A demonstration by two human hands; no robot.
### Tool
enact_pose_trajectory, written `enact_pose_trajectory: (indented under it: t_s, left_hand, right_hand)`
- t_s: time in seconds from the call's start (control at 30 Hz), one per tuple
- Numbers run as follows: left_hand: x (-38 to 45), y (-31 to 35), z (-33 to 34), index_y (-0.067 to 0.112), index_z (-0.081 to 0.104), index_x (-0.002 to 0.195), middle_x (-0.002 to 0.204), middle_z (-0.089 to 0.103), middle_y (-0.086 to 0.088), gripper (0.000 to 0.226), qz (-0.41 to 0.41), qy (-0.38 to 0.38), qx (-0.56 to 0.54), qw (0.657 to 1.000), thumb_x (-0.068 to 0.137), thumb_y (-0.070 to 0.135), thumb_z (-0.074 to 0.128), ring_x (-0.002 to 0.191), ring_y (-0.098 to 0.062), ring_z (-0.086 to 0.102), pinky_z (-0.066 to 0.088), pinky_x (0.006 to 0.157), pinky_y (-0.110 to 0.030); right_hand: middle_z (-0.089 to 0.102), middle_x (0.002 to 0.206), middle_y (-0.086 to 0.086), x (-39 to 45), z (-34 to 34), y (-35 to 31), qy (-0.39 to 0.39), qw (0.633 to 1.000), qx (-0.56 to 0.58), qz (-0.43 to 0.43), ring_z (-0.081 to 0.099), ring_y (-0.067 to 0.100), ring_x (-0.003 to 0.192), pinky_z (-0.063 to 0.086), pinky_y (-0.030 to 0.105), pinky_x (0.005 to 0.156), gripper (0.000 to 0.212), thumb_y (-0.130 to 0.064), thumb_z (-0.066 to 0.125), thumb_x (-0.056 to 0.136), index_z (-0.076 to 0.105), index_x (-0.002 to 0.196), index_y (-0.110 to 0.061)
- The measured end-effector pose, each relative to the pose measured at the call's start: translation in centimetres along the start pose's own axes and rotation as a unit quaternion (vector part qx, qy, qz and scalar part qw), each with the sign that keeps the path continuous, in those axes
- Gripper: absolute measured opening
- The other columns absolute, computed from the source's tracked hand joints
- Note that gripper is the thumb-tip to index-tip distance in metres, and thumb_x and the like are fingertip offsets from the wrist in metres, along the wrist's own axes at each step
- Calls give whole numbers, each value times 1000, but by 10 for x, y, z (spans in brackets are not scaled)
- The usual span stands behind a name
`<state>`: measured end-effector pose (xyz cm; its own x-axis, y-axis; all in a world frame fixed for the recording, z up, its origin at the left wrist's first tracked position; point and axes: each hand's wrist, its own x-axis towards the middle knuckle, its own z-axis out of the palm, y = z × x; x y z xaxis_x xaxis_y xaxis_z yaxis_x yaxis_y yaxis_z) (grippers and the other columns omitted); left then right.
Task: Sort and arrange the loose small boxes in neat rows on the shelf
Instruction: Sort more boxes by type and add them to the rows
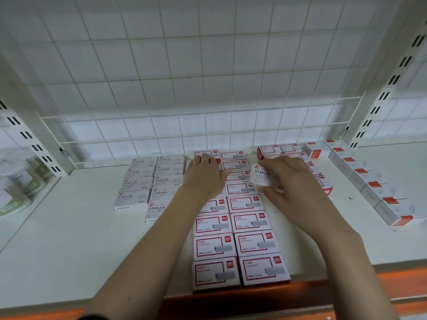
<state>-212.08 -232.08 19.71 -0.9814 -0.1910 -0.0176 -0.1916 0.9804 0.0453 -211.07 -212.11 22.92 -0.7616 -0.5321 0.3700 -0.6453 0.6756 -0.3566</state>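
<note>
Small staple boxes lie in rows on a white shelf (pixel 69 239). Two rows of white boxes with red frames (pixel 254 243) run down the middle from the back to the front edge. My right hand (pixel 293 181) grips a white box marked STAPLES (pixel 262 175), lifted and tilted just right of those rows. My left hand (pixel 203 174) rests palm down on the red-framed boxes near the back of the left row, its fingers reaching a box with a red end. Left of them lie two rows of grey-white STAPLES boxes (pixel 138 183).
More red-and-white boxes (pixel 288 150) sit at the back right, and a slanted row of white boxes with red corners (pixel 369 181) runs along the right. A wire grid (pixel 208 88) backs the shelf. Green-labelled packs (pixel 18 181) stand on the neighbouring shelf at left. The shelf front has an orange edge (pixel 392 282).
</note>
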Motion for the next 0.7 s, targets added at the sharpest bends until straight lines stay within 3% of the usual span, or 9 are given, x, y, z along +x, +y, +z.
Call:
enact_pose_trajectory:
  t_s: [0.23, 0.37, 0.47, 0.57, 0.7]
  left_hand:
    - [0, 0, -4, 6, 34, 138, 147, 30, -11, 57, -3, -6, -14, 1000, 97, 45, 29, 137, -27, 23, 17, 112, -41]
    - [-11, 1, -6, 9, 23, 145, 154, 15, -13, 64, -19, -9, -21, 1000, 96, 50, 28, 142, -30, 5, 6, 117, -44]
    - [-33, 1, -16, 11, 23, 146, 155, 13, -12, 62, -38, 9, -42, 998, 96, 48, 30, 143, -29, 2, 5, 117, -42]
    - [-64, -7, -26, 13, 38, 139, 146, 34, -11, 54, -53, 41, -46, 997, 95, 46, 36, 138, -29, 21, 15, 115, -40]
    - [-108, -27, -32, 13, 50, 128, 125, 53, -9, 42, -83, 106, -80, 988, 93, 35, 46, 118, -30, 44, 36, 96, -39]
  right_hand:
    - [53, 126, 4, -6, -4, 0, -14, 1000, -1, -2, 40, 22, 118, 31, 26, 92, 48, -19, 65, 83, 51, 129, -17]
    - [53, 125, 4, -11, -2, 0, -28, 1000, 5, -9, 39, 22, 117, 31, 27, 91, 49, -16, 65, 82, 51, 129, -17]
    - [52, 126, 3, -12, 2, -7, -43, 999, 11, -26, 37, 21, 118, 31, 27, 93, 50, -18, 65, 83, 50, 130, -18]
    - [51, 129, 4, -11, 8, -19, -62, 997, 18, -47, 37, 23, 120, 32, 30, 96, 49, -18, 64, 84, 49, 131, -18]
    - [52, 128, 3, -11, 18, -38, -70, 994, 11, -82, 37, 23, 119, 32, 31, 95, 50, -20, 64, 84, 49, 132, -19]
